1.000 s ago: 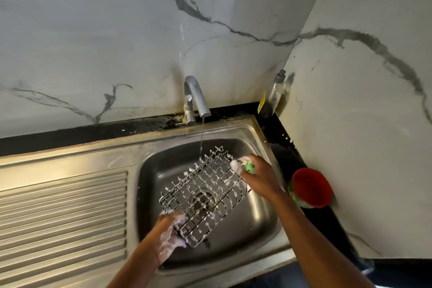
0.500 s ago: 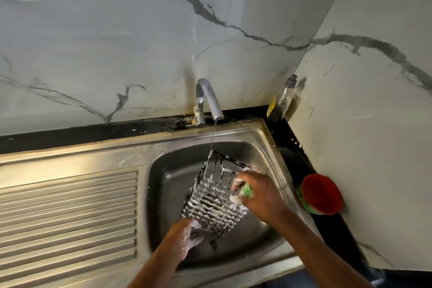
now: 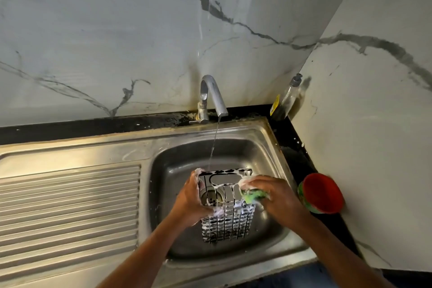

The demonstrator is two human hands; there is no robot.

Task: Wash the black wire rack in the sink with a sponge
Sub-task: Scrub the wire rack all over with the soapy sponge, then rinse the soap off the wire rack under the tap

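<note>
Black wire rack, coated in foam, is held upright over the basin of the sink, above the drain, handle end up. Left hand grips the rack's left side, fingers curled round the wires. Right hand clutches a green sponge and presses it against the rack's upper right edge. Tap at the sink's back edge is running; a thin stream falls to the rack's top. Bottle stands in the back right corner of the surface. Red bowl sits on the right strip, between sink and wall.
</note>
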